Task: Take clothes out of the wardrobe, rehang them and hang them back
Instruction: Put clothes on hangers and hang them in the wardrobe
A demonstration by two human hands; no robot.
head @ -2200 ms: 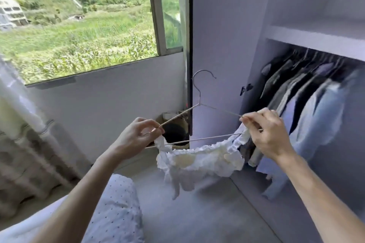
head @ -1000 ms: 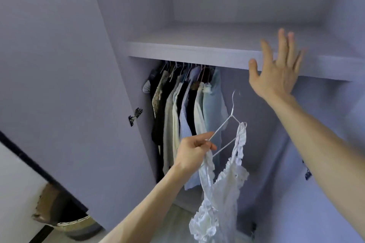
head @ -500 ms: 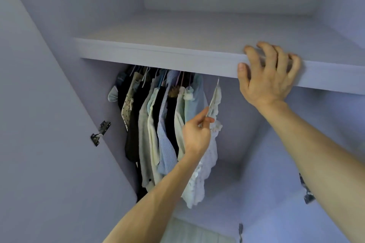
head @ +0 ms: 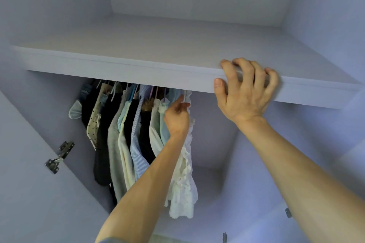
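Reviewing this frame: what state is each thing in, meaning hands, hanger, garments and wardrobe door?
left hand, pinching the wire hanger just under the shelf.
right hand, fingers curled over the shelf edge.
wire hanger, hook hidden behind the shelf; hooked or not, cannot tell.
white ruffled garment, dangling from the hanger, rightmost in the row.
other clothes, hanging in a row.
wardrobe door, open, hinge exposed.

Frilly white cloth top [head: 182, 187]; matt smooth shelf [head: 138, 59]; metal hinge [head: 59, 157].

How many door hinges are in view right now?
3: left-door hinge, right-side hinge, bottom-edge hinge. Others may be hidden or out of frame.
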